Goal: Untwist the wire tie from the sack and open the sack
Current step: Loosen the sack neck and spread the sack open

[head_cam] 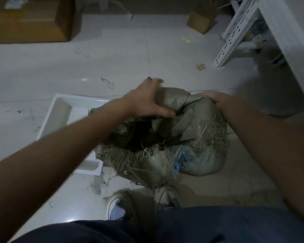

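Note:
A dusty grey woven sack [197,151] with frayed edges stands on the floor in front of my feet. Its mouth gapes open in the middle, dark inside. My left hand [147,100] grips the far left part of the sack's rim, thumb over the fabric. My right hand [216,100] holds the rim on the right side, fingers curled over the folded cloth. A thin bent piece that may be the wire tie [107,82] lies on the floor beyond the sack; it is too small to tell for sure.
A white rectangular tray [63,109] lies on the floor to the left, partly under the sack. A white perforated metal rack [239,30] stands at the right. Cardboard boxes [200,20] sit at the back. My two shoes [123,202] are just below the sack.

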